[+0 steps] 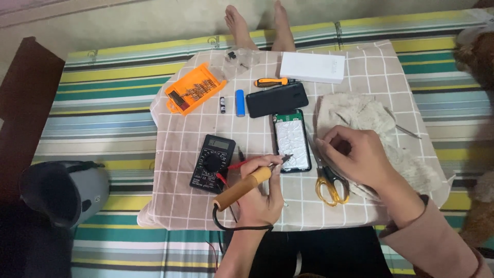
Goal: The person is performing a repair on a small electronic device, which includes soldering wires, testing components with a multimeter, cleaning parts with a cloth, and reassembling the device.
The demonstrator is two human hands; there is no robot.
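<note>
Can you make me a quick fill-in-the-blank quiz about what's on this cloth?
1. The left hand holds a soldering iron with a ____ handle.
2. The right hand rests on a crumpled ____.
3. The scissors have ____ handles.
4. The screwdriver bit case is ____.

Missing words: wooden; rag; yellow; orange

Home floor, striped mat (128, 92), checked cloth (360, 62), bare feet (257, 23), hobby tools

Left hand (262, 198) curled in a pen-like grip, wrist bent inward, right hand (355, 154) loosely cupped, palm down, forearm sleeved
</note>
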